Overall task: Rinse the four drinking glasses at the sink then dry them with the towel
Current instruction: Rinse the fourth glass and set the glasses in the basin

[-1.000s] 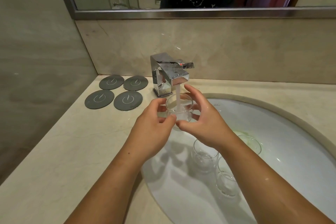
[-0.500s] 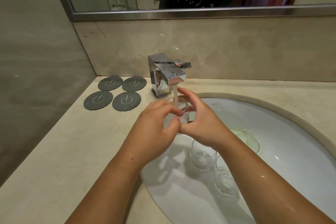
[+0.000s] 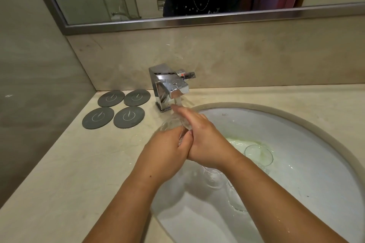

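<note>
Your left hand [image 3: 167, 150] and right hand [image 3: 206, 140] both clasp one drinking glass [image 3: 172, 123] under the chrome faucet [image 3: 169, 85], whose water is running; three more glasses [image 3: 258, 154] sit in the sink [image 3: 300, 136].

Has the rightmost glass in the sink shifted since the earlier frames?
No. The rightmost glass still stands on the green patch, equally far right of the faucet.

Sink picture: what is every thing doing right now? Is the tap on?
Tap: on, water running.
Held glass: tilted under the stream, left hand and right hand gripping it.
Other three glasses: upright in the sink.
Coasters: flat on the counter, bare.
</note>
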`<state>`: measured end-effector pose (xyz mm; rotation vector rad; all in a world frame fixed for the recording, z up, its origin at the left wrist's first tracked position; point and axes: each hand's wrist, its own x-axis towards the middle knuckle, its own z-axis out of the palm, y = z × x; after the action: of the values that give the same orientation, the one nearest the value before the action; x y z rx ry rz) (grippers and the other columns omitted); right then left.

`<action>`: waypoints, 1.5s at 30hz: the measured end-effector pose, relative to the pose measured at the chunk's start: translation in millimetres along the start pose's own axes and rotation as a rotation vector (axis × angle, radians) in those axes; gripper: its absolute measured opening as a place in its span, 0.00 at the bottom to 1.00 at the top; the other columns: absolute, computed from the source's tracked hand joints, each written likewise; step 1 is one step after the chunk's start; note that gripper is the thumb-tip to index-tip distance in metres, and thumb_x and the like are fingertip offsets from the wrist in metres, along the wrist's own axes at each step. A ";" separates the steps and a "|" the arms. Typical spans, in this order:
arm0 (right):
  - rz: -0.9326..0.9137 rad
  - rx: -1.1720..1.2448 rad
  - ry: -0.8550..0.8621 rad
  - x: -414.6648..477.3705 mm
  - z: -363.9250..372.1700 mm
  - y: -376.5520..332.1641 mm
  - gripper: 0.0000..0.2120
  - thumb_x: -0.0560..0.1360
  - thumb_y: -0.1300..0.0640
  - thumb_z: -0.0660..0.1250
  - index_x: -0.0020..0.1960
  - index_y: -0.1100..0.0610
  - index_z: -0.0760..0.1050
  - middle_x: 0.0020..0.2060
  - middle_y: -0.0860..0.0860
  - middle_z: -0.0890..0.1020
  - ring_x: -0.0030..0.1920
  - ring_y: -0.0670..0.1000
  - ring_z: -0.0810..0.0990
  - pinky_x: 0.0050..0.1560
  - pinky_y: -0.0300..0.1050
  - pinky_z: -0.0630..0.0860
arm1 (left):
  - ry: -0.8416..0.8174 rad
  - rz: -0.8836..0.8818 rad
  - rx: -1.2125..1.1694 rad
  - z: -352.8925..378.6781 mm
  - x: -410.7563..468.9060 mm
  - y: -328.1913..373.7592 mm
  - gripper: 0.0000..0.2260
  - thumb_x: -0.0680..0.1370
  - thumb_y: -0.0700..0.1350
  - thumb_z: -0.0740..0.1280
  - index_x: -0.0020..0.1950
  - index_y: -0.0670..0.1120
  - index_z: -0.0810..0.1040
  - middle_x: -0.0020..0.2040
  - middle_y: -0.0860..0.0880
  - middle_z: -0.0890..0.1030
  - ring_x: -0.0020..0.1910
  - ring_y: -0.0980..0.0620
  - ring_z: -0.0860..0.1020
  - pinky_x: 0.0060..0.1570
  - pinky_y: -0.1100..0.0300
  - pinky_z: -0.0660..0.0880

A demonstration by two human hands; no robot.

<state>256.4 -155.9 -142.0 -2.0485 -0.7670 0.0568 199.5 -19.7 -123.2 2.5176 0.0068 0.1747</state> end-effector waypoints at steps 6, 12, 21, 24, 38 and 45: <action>0.066 0.048 0.068 2.0 -1.3 0.9 0.38 0.70 0.52 0.78 0.78 0.48 0.69 0.67 0.39 0.74 0.70 0.45 0.73 0.69 0.39 0.71 | 0.127 0.080 -0.030 -5.4 -0.4 -3.4 0.09 0.80 0.56 0.61 0.47 0.55 0.79 0.39 0.57 0.83 0.41 0.56 0.81 0.43 0.51 0.79; 0.195 0.240 0.113 2.4 -1.8 -9.4 0.33 0.69 0.62 0.79 0.66 0.39 0.72 0.59 0.32 0.75 0.52 0.28 0.76 0.47 0.24 0.72 | 0.379 0.157 -0.173 -23.2 -1.1 -6.1 0.07 0.81 0.42 0.69 0.56 0.50 0.84 0.49 0.58 0.83 0.50 0.60 0.80 0.50 0.71 0.73; 0.870 0.660 -0.272 -2.4 -12.8 -44.9 0.18 0.72 0.44 0.69 0.55 0.55 0.80 0.49 0.55 0.81 0.43 0.56 0.81 0.37 0.50 0.83 | 0.374 -0.011 -0.233 -68.9 -6.1 3.6 0.07 0.82 0.47 0.67 0.56 0.54 0.84 0.47 0.60 0.84 0.44 0.68 0.79 0.42 0.75 0.70; 0.959 0.610 -0.491 -12.5 -11.8 -48.3 0.22 0.74 0.39 0.63 0.56 0.56 0.77 0.47 0.56 0.81 0.38 0.53 0.77 0.31 0.41 0.77 | 0.290 -0.007 -0.171 -69.5 -7.9 3.7 0.08 0.82 0.48 0.67 0.56 0.53 0.85 0.48 0.59 0.85 0.46 0.63 0.80 0.49 0.67 0.74; 0.534 0.171 -0.211 -63.1 -10.3 -62.7 0.32 0.74 0.46 0.72 0.76 0.45 0.67 0.57 0.50 0.82 0.50 0.50 0.84 0.43 0.46 0.82 | 0.231 0.046 -0.128 -67.1 -38.2 19.0 0.09 0.82 0.47 0.66 0.58 0.51 0.85 0.49 0.58 0.84 0.49 0.68 0.78 0.43 0.80 0.69; 0.058 -0.424 -0.177 -92.5 -14.3 -39.2 0.46 0.68 0.40 0.73 0.82 0.42 0.59 0.60 0.41 0.71 0.59 0.43 0.71 0.74 0.49 0.66 | 0.244 0.071 -0.120 -68.0 -39.8 22.2 0.09 0.82 0.46 0.66 0.58 0.51 0.85 0.48 0.59 0.84 0.47 0.69 0.78 0.44 0.80 0.68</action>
<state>167.1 -201.4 -126.1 -2.4935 -0.8862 0.1184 150.6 -0.3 -60.4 2.3641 0.0055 0.4948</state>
